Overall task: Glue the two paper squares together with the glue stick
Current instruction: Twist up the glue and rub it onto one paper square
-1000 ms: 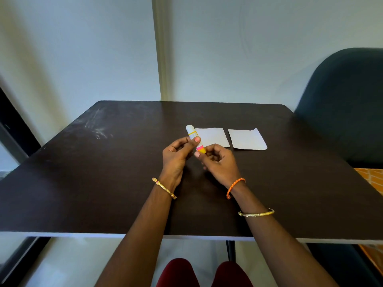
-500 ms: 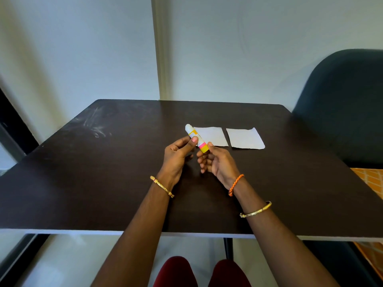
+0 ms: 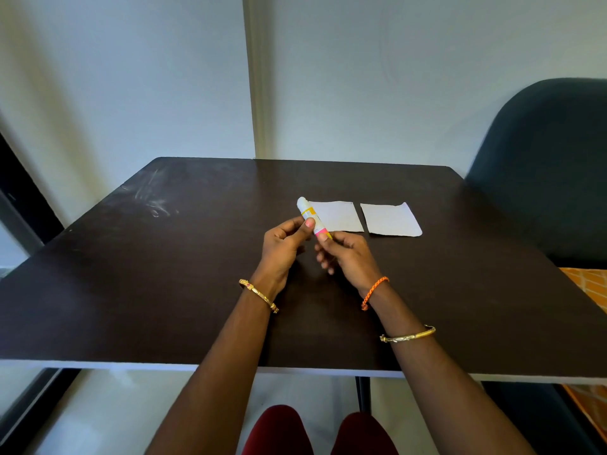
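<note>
One glue stick, two paper squares and two hands are in view over a dark surface. The squares lie flat, side by side with a narrow gap between them, toward the far middle of the surface: the left paper square and the right paper square, whose far right corner looks slightly uneven.

The glue stick is held off the surface by both hands, tilted so its white end points to about 11 o'clock and its pink and yellow end to about 5 o'clock. The left hand is closed around the middle of the stick, thumb pressed on the barrel at the yellow band. The right hand pinches the lower pink and yellow end between thumb and fingers, the other fingers curled loosely below. The two hands nearly touch at the stick.

From the hands, the left paper square sits at roughly 1 o'clock, just beyond the stick, whose white end overlaps that square's left edge in the view. The right paper square lies at about 2 o'clock, apart from both hands.

Three bracelets show: one gold bangle on the left wrist, one orange cord on the right wrist and one gold bangle farther up the right forearm. One dark chair stands at 3 o'clock of the surface.
</note>
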